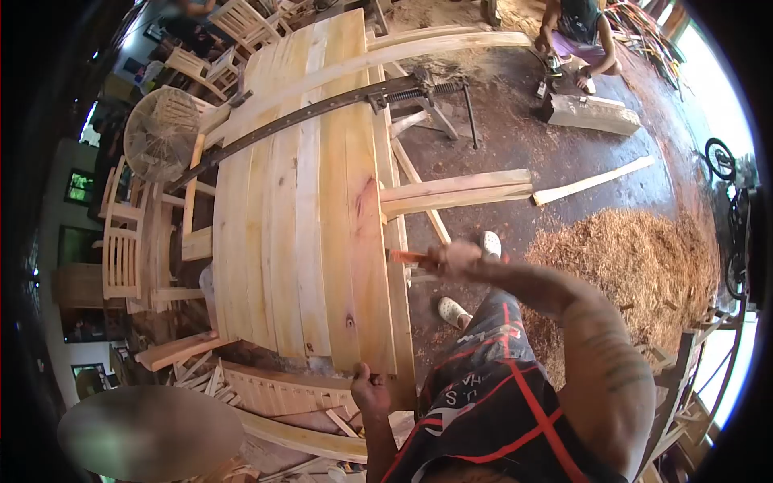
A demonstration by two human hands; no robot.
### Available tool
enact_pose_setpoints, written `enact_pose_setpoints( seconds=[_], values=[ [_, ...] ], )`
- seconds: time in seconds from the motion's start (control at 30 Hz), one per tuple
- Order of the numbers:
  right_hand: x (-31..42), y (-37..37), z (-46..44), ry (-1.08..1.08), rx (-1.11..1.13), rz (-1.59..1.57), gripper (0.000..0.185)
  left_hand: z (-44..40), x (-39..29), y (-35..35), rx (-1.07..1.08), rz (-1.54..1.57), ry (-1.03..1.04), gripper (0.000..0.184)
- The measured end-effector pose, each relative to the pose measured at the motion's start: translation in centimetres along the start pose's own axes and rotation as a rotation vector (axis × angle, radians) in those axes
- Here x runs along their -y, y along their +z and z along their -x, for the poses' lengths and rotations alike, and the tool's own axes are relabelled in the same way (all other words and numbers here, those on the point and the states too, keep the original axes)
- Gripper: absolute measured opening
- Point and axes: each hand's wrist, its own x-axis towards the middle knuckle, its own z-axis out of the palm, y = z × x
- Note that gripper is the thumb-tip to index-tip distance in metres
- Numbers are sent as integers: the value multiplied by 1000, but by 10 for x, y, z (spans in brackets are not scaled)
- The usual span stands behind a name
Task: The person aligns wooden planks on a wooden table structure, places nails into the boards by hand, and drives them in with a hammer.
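A wide panel of pale wooden boards [282, 209] lies side by side in front of me. My left hand [371, 392] is at the near end of the outermost board [366, 306], thumb up against its corner and fingers curled. My right hand [459, 259] is closed around an orange-handled hammer [409, 257], whose dark end meets the panel's right edge. Motion blurs this hand, and the hammer's head is mostly hidden. Across the panel runs a long metal bar clamp [322, 107], its screw and handle beyond the right edge.
A long plank [451, 42] crosses the panel's far part. Two beams [459, 189] jut out to the right. Wood shavings [620, 266] are heaped at right. Another person [576, 40] crouches by a timber block [592, 114]. Wooden chairs [122, 241] and a wrapped round seat [161, 133] stand left.
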Motion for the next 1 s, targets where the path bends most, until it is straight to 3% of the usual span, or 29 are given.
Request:
enact_pose_setpoints(
  seconds=[0.07,0.27,0.47,0.53,0.57,0.63,0.67,0.83,1.0],
  values=[
    [-4,33,-2,-99,-62,61,54,-3,-1,-3,-21,7,13,13],
    [-21,23,28,-60,10,85,53,-19,7,-22,18,-57,6,13],
    [-88,77,52,-166,15,-259,49,-7,0,-6,-52,-154,2,18],
    [-93,75,76,-85,57,-369,44,3,-14,3,-295,-865,61,28],
    [-103,86,82,-87,43,-379,43,11,-22,12,-309,-894,60,28],
    [-123,105,91,-41,73,-387,41,25,-39,37,-378,-1714,287,42],
    [-132,113,92,6,118,-384,41,28,-46,53,-383,-1766,272,42],
    [-168,125,89,173,213,-428,45,-24,-57,158,-39,-1444,825,35],
    [-199,129,94,219,174,-509,49,-146,-76,263,-44,-1386,1034,25]
  ],
)
